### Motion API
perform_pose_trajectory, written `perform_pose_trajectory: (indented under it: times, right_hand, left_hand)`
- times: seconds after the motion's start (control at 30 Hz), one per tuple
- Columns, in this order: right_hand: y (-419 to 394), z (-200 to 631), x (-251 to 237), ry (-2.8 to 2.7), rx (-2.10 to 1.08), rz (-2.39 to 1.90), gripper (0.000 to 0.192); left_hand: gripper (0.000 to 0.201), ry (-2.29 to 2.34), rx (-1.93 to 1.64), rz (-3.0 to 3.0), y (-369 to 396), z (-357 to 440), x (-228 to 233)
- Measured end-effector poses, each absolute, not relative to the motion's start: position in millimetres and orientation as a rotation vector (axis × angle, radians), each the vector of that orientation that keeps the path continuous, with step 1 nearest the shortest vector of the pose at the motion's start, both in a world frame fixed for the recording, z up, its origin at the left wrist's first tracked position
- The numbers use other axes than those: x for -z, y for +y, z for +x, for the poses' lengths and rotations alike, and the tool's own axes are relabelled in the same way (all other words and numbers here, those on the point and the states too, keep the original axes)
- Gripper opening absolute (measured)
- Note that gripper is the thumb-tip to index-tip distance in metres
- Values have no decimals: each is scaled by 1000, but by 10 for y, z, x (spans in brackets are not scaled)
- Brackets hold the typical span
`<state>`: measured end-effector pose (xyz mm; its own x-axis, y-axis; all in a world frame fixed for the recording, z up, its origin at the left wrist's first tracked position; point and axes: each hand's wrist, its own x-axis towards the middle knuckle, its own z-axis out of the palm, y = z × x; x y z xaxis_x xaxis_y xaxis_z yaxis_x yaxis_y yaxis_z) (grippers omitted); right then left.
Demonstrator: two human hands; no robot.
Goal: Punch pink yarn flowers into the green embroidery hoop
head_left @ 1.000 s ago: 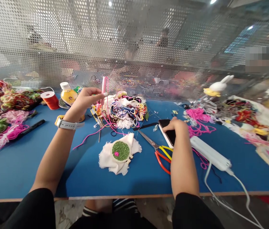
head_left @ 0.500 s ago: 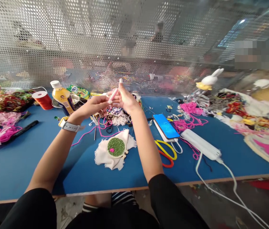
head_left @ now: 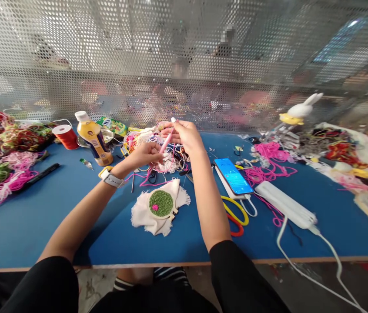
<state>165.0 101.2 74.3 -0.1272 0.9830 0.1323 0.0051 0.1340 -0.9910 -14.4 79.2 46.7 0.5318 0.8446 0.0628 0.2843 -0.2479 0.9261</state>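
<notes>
Above a heap of tangled yarn [head_left: 171, 161], both hands meet at a slim pink punch needle [head_left: 166, 142], held tilted. The fingers of my left hand [head_left: 146, 155] are closed round its lower end. My right hand [head_left: 185, 135] grips near its upper end, thumb raised; part of its fingers is hidden behind the tool. Pink yarn [head_left: 145, 178] trails over the table below my hands. Nearer to me lies a small embroidery hoop [head_left: 173, 213] on frayed cream cloth [head_left: 145, 219], filled with green loops and one pink patch [head_left: 155, 208].
On the blue table [head_left: 112, 234], an orange thread spool [head_left: 68, 138] and yellow drink bottle [head_left: 94, 141] stand left, beyond a black pen [head_left: 45, 174]. To the right are a lit phone [head_left: 233, 176], scissors [head_left: 238, 213], a white power strip [head_left: 286, 206] and pink yarn [head_left: 270, 152].
My right hand has turned and shifted slightly right, its thumb now lower by the tool's upper end. My left hand has moved right and down. The view has shifted a little.
</notes>
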Motion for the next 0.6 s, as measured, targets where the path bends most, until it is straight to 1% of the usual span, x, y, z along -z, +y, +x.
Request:
perform_pose_trajectory:
  times: [0.13, 0.37, 0.53, 0.6]
  right_hand:
    - [1040, 1726, -743, -1357, -1074, -1099, 47]
    - [1120, 1949, -711, -1297, -970, -1178, 43]
    - [1162, 2108, -683, -1263, -879, -1189, 49]
    - [1180, 2176, -665, -1238, -856, -1181, 49]
  left_hand:
    - [24, 866, -604, 1728, 763, -37, -362]
    - [19, 808, -540, 1701, 742, 13, -296]
    - [21, 853, -532, 1697, 717, 47, -316]
    - [23, 870, -533, 1702, 708, 57, -321]
